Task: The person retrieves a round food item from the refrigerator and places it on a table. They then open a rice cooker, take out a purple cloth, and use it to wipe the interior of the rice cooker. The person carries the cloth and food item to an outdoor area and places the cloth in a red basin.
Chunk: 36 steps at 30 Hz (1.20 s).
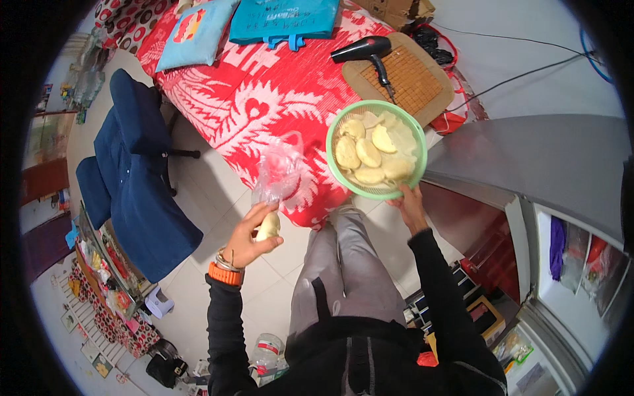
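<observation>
My left hand [255,236], with an orange-strapped watch at the wrist, grips a pale yellow bun-like piece of food [269,226] and a clear plastic bag [280,168]. The bag spreads upward from the fingers over the edge of the red and white bedspread [223,99]. At the right, my right hand [408,204] holds the lower rim of a light green plastic colander [422,161]. Inside it, several similar pale pieces [368,152] rest on a whitish liner.
A black hair dryer [369,49] lies on a woven mat [416,74] beyond the colander. A blue cushion [190,34] and a teal bag [285,20] rest on the bed. At the left stands a dark blue chair [138,198]; an open refrigerator [540,247] stands at the right.
</observation>
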Each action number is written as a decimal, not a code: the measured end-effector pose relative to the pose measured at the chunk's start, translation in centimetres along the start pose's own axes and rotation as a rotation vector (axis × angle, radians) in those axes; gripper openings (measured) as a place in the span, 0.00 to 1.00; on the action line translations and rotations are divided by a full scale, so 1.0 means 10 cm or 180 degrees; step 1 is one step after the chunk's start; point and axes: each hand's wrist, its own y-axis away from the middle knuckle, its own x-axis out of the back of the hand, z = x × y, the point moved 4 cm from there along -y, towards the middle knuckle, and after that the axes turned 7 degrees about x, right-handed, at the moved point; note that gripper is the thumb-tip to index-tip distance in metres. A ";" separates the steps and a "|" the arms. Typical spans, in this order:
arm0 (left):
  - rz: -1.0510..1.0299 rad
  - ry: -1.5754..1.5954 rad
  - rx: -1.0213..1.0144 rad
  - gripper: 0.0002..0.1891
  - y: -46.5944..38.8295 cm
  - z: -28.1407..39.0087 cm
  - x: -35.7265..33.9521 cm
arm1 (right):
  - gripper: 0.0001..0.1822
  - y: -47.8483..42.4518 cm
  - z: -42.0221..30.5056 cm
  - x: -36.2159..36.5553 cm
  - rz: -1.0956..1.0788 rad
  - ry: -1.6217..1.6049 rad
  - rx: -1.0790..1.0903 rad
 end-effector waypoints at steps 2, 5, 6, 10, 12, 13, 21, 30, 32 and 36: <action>0.0127 -0.0396 -0.0014 0.36 -0.08 0.03 -0.04 | 0.20 -0.43 0.22 -0.18 -0.0099 0.0042 -0.0144; 0.0131 -0.0656 -0.0278 0.36 -0.11 -0.14 -0.13 | 0.21 -0.93 0.54 -0.37 -0.0434 0.0103 -0.0309; 0.0077 -0.0878 -0.0416 0.37 -0.16 -0.16 -0.17 | 0.22 -1.07 0.66 -0.33 -0.0429 0.0232 -0.0463; 0.0090 -0.0959 -0.0121 0.37 -0.15 -0.40 -0.29 | 0.25 -0.85 0.98 -0.38 -0.0515 -0.0024 -0.0878; 0.0109 -0.0992 -0.0108 0.37 -0.15 -0.48 -0.32 | 0.21 -0.53 1.19 -0.31 -0.0873 0.0211 -0.1389; 0.0113 -0.1093 -0.0108 0.37 -0.15 -0.52 -0.32 | 0.20 -0.41 1.18 -0.43 -0.1049 0.0327 -0.1635; -0.0078 -0.1679 -0.0066 0.34 -0.14 -0.50 -0.20 | 0.24 -0.32 1.36 -2.57 -0.4491 0.3615 0.1244; 0.1410 -0.1303 0.0215 0.35 0.23 -1.18 0.09 | 0.42 -0.48 1.33 -1.99 -0.3077 0.3867 0.2140; 0.1302 -0.1263 0.0180 0.35 0.16 -1.21 0.03 | 0.32 -0.32 1.24 -1.93 -0.3939 0.3673 0.1408; 0.1136 -0.1221 -0.0049 0.35 -0.02 -1.13 -0.06 | 0.12 -0.45 0.61 -1.88 -0.2581 0.2136 -0.0189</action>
